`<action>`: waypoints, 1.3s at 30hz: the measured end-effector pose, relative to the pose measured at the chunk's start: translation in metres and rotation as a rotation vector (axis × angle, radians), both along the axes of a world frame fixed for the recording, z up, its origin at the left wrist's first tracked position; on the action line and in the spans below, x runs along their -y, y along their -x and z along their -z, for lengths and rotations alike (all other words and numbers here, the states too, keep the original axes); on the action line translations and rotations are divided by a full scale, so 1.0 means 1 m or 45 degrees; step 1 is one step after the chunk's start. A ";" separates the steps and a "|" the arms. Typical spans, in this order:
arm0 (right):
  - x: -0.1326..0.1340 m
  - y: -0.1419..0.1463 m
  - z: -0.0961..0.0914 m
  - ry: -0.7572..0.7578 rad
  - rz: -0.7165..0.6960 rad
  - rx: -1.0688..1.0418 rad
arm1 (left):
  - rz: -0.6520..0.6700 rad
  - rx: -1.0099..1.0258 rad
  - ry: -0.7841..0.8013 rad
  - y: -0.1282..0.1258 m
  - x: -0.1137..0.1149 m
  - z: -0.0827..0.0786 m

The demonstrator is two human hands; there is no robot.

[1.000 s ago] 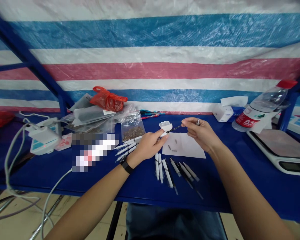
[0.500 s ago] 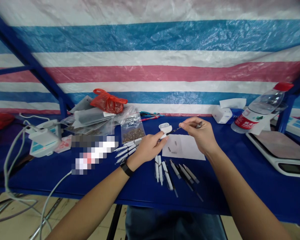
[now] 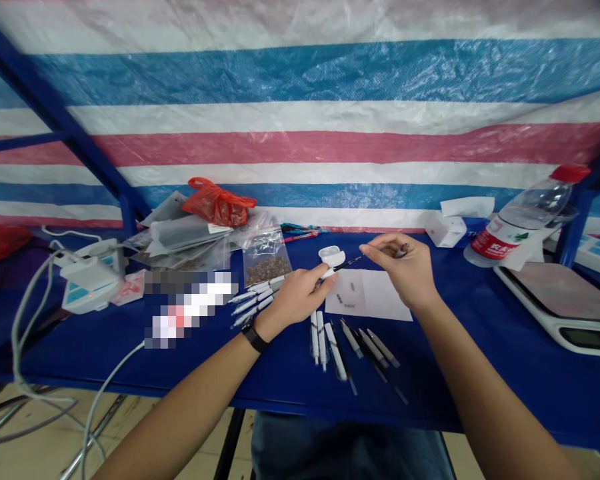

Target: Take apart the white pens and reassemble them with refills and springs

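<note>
My left hand [image 3: 299, 297] grips a white pen-like tube [image 3: 329, 270], which carries a white oval piece [image 3: 331, 255] and ends in a thin black tip [image 3: 349, 263]. That tip points toward my right hand [image 3: 404, 272], whose fingers hover just past it, apparently not touching it and holding nothing. A sheet of white paper [image 3: 367, 295] lies under my hands, with several small dark pieces [image 3: 350, 295] on it. Several white pens [image 3: 336, 351] with black tips lie below the sheet, and more [image 3: 253, 300] lie beside my left hand.
A bag of brown granules [image 3: 266, 257], a red plastic bag [image 3: 219, 204] and grey packets [image 3: 180, 233] sit at the back of the blue table [image 3: 280, 377]. To the right are a tissue box [image 3: 445, 230], a water bottle [image 3: 520, 227] and a flat scale [image 3: 563, 300].
My right hand has drawn slightly right, away from the black tip, and its fingers have lifted. My left hand and the tube stay nearly in place.
</note>
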State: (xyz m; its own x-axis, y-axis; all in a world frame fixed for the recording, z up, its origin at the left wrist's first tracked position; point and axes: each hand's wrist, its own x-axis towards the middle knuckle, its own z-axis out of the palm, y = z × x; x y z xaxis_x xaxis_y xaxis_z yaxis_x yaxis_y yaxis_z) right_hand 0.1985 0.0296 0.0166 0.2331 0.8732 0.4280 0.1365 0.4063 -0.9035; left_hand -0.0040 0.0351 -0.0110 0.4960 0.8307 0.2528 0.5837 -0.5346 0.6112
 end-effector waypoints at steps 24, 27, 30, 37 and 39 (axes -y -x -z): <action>-0.008 -0.002 0.009 0.390 -0.077 -0.407 | -0.029 -0.023 0.009 0.000 -0.001 0.001; -0.007 -0.003 0.010 0.358 -0.046 -0.392 | -0.022 -0.017 0.020 0.000 -0.001 0.001; -0.004 -0.001 0.010 0.346 -0.022 -0.395 | -0.031 -0.025 0.022 0.000 -0.001 0.001; 0.003 0.005 0.003 0.224 -0.166 -0.412 | 0.004 -0.041 0.002 -0.001 0.000 0.000; 0.003 0.006 0.003 0.225 -0.180 -0.450 | 0.009 -0.049 -0.012 -0.001 0.000 0.001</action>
State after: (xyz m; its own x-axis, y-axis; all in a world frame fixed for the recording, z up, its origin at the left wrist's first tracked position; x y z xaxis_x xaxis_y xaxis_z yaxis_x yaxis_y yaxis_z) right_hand 0.1922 0.0264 0.0140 0.2115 0.9600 0.1837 -0.2403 0.2332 -0.9423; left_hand -0.0033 0.0355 -0.0117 0.5115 0.8248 0.2411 0.6025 -0.5443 0.5837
